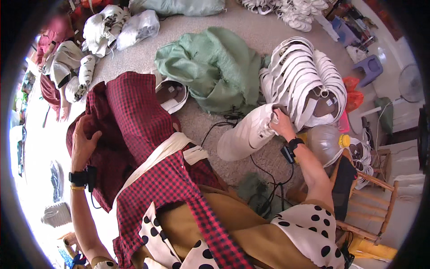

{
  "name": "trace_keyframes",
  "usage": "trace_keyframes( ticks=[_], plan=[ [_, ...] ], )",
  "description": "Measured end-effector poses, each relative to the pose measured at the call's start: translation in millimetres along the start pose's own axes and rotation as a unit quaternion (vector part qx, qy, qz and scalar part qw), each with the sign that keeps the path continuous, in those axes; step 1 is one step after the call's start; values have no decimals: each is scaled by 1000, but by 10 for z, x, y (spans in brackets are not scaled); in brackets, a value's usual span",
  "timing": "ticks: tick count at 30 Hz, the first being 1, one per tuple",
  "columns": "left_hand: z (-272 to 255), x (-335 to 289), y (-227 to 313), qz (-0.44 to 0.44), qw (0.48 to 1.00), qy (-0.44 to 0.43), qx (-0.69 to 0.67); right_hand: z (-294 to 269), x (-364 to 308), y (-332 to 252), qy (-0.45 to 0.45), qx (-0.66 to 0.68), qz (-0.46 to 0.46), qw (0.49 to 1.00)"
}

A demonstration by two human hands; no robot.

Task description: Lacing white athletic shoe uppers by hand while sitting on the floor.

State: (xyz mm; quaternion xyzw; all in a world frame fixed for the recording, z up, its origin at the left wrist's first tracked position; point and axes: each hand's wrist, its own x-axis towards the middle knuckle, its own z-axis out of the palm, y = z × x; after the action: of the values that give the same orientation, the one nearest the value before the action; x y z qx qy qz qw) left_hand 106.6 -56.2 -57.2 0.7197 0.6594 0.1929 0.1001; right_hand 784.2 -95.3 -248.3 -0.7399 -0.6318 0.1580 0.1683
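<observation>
Pale, tapered roll [242, 138] noted on the speckled floor [190, 123], ahead of the lap and right of centre, tilted with its upper end toward the right. That upper end is gripped by the right hand [283, 124]: fingers are closed over the rim (the exact placing of the thumb is hidden). A dark band with a small device [289, 152] is worn on the same wrist.

The left hand [84, 141] is placed at the outer left edge of the red-and-black checked cloth [142, 105]. Its fingers are loosely curved, with the thumb set apart from them; whether any fold is pinched cannot be told. The cloth is bunched to the left and carried across the lap, where it is crossed by a cream strip [154, 157].

Behind the roll, a crumpled green sack [212, 67] is seen, with a large bundle of white-edged pieces [293, 74] just beside it. A clear bottle [322, 141] with a yellow cap is partly covered by the right forearm. Black cables [272, 181] are strewn below the roll. At far right, a wooden chair [386, 204] is seen; at upper left, another person [57, 36] in red.
</observation>
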Motion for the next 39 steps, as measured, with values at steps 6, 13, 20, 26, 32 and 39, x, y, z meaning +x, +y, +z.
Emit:
trace_keyframes(
  ticks=[6,13,20,26,32,39],
  plan=[
    [-44,-97,24,0,1000,-16,-22,-507,-126,-31,-9,-42,-25,999],
    [-66,-6,75,-38,997,-23,-56,-223,122,-859,30,114,-142,983],
    [-137,0,184,-50,993,-47,-96,1597,957,-1949,-225,190,-208,933],
    [-134,2,314,-11,999,-34,0,2431,1969,-2910,25,243,-369,897],
    [-111,55,398,-123,985,-66,-101,1934,3147,-2501,74,294,-11,953],
    [-121,121,406,-159,977,-95,-101,2114,2587,-2958,-100,308,-337,884]
  ],
)
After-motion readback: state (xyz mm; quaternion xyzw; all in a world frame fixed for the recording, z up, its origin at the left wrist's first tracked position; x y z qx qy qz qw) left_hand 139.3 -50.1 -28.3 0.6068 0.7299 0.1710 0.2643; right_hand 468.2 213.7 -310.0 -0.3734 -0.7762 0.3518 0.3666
